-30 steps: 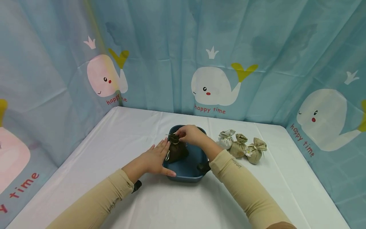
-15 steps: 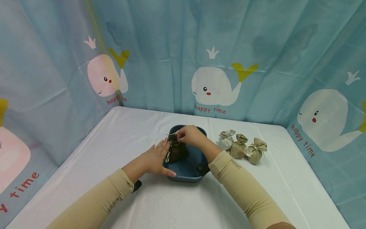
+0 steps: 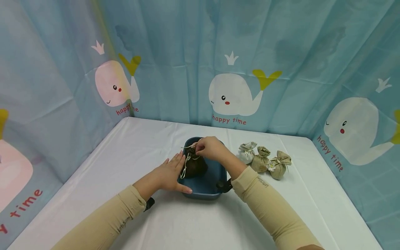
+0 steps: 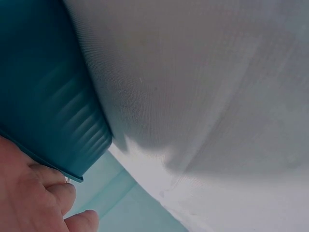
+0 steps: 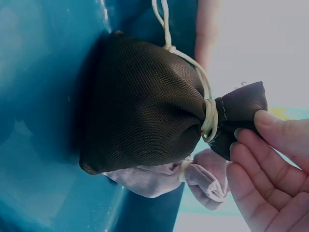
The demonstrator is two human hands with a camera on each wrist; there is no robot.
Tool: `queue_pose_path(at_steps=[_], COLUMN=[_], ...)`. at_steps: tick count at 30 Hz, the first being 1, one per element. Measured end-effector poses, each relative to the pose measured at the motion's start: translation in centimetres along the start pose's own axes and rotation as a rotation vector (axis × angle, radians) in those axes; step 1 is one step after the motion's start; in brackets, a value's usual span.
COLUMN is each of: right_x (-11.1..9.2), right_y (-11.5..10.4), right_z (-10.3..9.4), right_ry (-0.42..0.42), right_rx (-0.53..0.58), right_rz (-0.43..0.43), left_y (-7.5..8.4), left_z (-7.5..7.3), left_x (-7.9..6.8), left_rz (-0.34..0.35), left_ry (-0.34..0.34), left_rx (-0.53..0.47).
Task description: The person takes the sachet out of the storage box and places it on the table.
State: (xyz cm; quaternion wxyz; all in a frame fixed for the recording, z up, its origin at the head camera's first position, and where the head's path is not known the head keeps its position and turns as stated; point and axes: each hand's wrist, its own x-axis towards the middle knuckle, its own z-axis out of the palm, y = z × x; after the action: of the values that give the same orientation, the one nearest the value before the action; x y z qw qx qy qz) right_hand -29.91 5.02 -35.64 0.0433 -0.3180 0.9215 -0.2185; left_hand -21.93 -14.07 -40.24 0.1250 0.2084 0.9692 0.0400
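I can read "happy time" in red letters (image 3: 229,119) beneath white whales (image 3: 231,93) with yellow tails, printed on a light-blue curtain (image 3: 175,62) that hangs in folds around three sides. Small dark lettering runs along both tan sleeves (image 3: 268,208); I make out "Lets" at the start, while the rest is too small for me to read reliably. The table (image 3: 103,180) wears a white cloth with straight crease lines.

On it I see a blue tray (image 3: 204,197) with rounded corners. Inside, toward its left wall, is a dark brown pouch (image 3: 196,169), its neck wound with cream cord (image 5: 209,121); I cannot tell whether it touches the bottom. The right hand (image 3: 210,148) pinches that neck between thumb and fingers. The left hand (image 3: 168,174) lies along the tray's left rim, fingers straight, thumb spread wide.

My right wrist view shows a pale pouch (image 5: 149,181) just past the brown one. Right of the tray, three small pouches (image 3: 260,163) stand close together: one whitish, two tan.
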Motion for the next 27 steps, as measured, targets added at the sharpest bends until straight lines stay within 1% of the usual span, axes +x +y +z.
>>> queue_pose_path(at_steps=[4, 13, 23, 27], right_x=[-0.7, -2.5, -4.1, -4.8], right_y=[-0.3, -0.6, -0.3, -0.1], right_z=[-0.7, -2.5, -4.5, -5.3], right_ry=[0.032, 0.090, 0.117, 0.131], right_rx=[-0.011, 0.062, 0.121, 0.125], right_rz=[0.010, 0.018, 0.075, 0.096], left_y=[0.0, 0.0, 0.1, 0.1], left_z=[0.1, 0.0, 0.0, -0.1], left_x=[0.0, 0.1, 0.1, 0.0], left_rz=[0.000, -0.004, -0.015, -0.015], left_ry=[0.003, 0.005, 0.013, 0.012], left_rx=[0.001, 0.006, -0.012, -0.004])
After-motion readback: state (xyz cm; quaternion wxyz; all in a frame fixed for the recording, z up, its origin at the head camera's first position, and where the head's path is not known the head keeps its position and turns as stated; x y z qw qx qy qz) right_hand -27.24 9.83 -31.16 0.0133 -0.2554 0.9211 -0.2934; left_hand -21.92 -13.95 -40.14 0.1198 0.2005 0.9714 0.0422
